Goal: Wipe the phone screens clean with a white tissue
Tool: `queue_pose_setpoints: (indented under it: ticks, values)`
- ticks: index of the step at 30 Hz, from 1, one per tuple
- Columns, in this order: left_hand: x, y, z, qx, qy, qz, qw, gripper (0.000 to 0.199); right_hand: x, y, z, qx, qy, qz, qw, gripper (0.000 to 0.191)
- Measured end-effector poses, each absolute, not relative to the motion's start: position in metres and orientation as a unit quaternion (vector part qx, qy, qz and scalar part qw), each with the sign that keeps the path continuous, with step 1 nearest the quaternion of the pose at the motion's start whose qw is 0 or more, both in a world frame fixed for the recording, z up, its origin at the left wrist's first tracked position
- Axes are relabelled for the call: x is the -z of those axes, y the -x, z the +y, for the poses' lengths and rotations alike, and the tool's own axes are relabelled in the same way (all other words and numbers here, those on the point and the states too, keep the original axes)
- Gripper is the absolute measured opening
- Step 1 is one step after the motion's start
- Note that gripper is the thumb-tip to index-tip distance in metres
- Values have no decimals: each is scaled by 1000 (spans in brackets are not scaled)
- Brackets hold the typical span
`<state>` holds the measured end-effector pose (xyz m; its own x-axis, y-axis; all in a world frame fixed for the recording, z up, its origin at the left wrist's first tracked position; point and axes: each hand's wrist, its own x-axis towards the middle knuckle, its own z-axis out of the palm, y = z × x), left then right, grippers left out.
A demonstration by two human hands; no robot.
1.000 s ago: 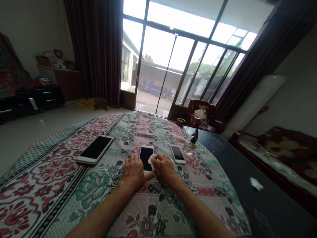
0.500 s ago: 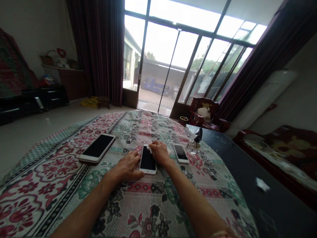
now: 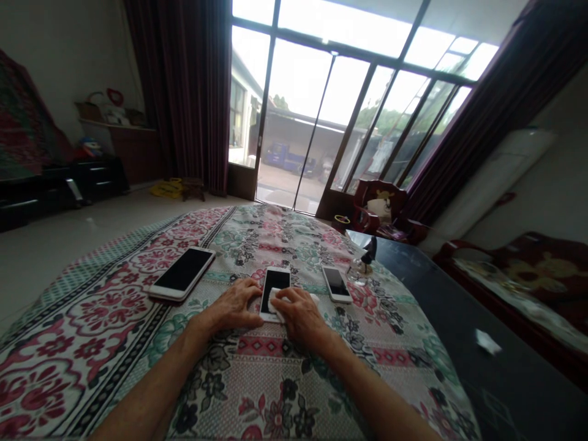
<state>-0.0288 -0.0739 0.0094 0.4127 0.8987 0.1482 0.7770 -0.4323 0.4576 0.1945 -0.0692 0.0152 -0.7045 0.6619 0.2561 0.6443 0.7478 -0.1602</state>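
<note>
A white smartphone (image 3: pixel 279 277) with a dark screen lies face up on the patterned tablecloth (image 3: pixel 275 373). My left hand (image 3: pixel 232 304) rests at its left edge, fingertips along the side and thumb by the lower corner, holding it. Under the bent fingers of my right hand (image 3: pixel 303 313) is a white tissue (image 3: pixel 274 295), pressed on the lower part of the screen. That hand hides the phone's lower right side. To the left lies a larger white phone (image 3: pixel 184 274), and a smaller white phone (image 3: pixel 337 284) is on the right.
Beyond the right phone stands a small clear object with a dark figure (image 3: pixel 367 254). A dark table surface (image 3: pixel 441 318) adjoins the cloth on the right, with a white star shape (image 3: pixel 487 342) on it. Glass doors (image 3: pixel 298 135) and a wooden chair (image 3: pixel 379 205) are farther back.
My right hand has moved down with the tissue, from the upper right of the phone's screen to its lower part. My left hand stays at the phone's left edge.
</note>
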Motion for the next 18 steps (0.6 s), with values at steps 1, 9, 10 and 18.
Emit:
queue_pose_setpoints:
  ticks: [1,9,10,18]
  values:
    - [-9,29,-74,-189,-823,511,162,53,-16,-196,-74,-33,350,-925,148,29]
    - [-5,32,-73,-207,-819,508,168,60,-20,-204,-92,-77,312,-935,148,29]
    - [-6,32,-73,-208,-820,505,171,59,-20,-203,-91,-82,312,-936,145,29]
    - [-11,35,-73,-216,-830,478,190,39,-19,-173,-31,-25,403,-906,124,31]
